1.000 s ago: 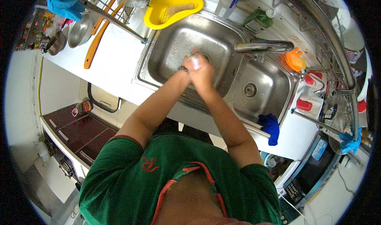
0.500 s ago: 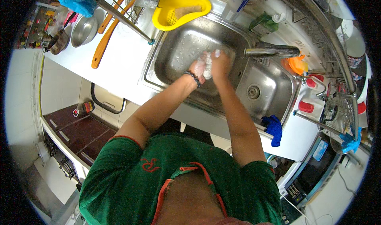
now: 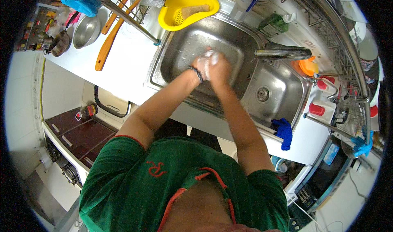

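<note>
My two hands are pressed together over the larger steel sink basin (image 3: 174, 70). My left hand (image 3: 199, 65), with a dark bead bracelet (image 3: 195, 73) at its wrist, is on the near left side. Curled over it from the right is my right hand (image 3: 220, 71). White, foamy stuff (image 3: 207, 68) shows between them and on the skin; whether it is only lather or a soapy thing being squeezed I cannot tell. Both hands are closed and slightly blurred, and most fingers are hidden. Drops dot the basin's bottom.
A chrome faucet (image 3: 284, 53) reaches over the divider from the right. Behind the basin are a yellow strainer (image 3: 174, 13) with a brown sponge (image 3: 195, 11), a clear bottle (image 3: 245, 2) and a green pump bottle (image 3: 274, 26). A blue cloth (image 3: 282, 133) hangs at the front edge.
Both hands have shifted a little left, still together. The right hand has turned further over the left, covering more of the white stuff between them.
</note>
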Demonstrator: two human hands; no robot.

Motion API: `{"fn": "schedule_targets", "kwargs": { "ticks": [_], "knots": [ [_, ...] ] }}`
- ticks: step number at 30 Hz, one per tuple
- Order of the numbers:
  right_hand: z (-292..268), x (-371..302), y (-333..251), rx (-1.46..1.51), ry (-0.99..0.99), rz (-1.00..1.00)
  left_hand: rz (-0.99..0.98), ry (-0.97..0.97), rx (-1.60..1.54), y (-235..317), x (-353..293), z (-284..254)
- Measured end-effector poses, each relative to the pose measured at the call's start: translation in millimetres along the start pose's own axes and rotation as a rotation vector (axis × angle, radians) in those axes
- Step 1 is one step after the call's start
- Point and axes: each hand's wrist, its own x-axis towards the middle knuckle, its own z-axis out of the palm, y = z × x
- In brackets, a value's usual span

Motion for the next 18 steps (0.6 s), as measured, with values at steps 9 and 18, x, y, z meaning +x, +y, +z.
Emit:
{"fn": "schedule_targets", "kwargs": {
  "ticks": [9,18],
  "knots": [
    [-15.6,3.3,-13.5,0.011,-0.103,0.074,0.063,-0.093,0.235,-0.7,2.7,-13.2],
    [-34.7,11.5,44.5,1.146,-0.310,0.452,0.182,0.241,1.116,25.9,-49.2,51.0]
  ]
}}
